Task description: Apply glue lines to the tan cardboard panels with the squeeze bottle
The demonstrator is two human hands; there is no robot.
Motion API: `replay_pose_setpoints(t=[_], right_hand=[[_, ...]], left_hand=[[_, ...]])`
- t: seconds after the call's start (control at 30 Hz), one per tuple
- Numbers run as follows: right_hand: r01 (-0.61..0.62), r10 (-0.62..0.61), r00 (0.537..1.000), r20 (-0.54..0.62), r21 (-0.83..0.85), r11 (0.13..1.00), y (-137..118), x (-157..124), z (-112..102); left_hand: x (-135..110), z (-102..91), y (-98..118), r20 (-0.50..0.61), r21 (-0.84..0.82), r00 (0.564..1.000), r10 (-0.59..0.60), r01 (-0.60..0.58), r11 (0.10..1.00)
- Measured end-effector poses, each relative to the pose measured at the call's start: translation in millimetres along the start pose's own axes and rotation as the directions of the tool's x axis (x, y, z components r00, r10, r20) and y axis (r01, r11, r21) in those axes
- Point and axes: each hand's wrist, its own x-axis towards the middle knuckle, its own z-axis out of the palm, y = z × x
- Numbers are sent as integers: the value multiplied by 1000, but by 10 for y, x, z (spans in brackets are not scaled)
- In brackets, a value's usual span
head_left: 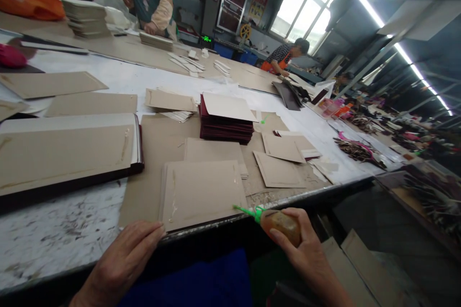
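Note:
In my right hand is a squeeze glue bottle with amber contents and a green nozzle. My fingers wrap round its body, and the nozzle points left, its tip at the lower right corner of a grey-brown cardboard sheet. That sheet tops a small stack at the table's near edge. Shiny glue streaks run down its left side, with a fainter line near the right. My left hand lies with fingers stretched out, fingertips touching the sheet's lower left corner; its thumb is hidden.
A pile of maroon covers stands behind the stack. More glue-marked boards lie to the right, and a large stack of long boards to the left. Across the table stands a person in a green top; another person bends over farther right.

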Motion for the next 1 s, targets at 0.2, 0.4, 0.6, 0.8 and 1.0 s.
replay_pose_setpoints(t=[0.2,0.4,0.6,0.8,1.0], right_hand=[[44,-45,998,-50,-26,999,80,4,-51],[-4,4,998,-64,0,1000,105,-58,-23],[-129,128,992,9,112,985,-133,-143,247],[-28,7,996,93,222,975,-429,-122,538],[-202,116,972,206,468,860,-601,-94,645]], left_hand=[[-69,46,-42,-9,-24,1000,-15,15,1000],[-72,63,-104,-26,52,997,72,-71,996],[3,30,-80,-8,111,993,115,-114,987],[33,13,-113,-3,129,987,160,-158,979],[9,26,-115,-18,139,990,139,-135,981]])
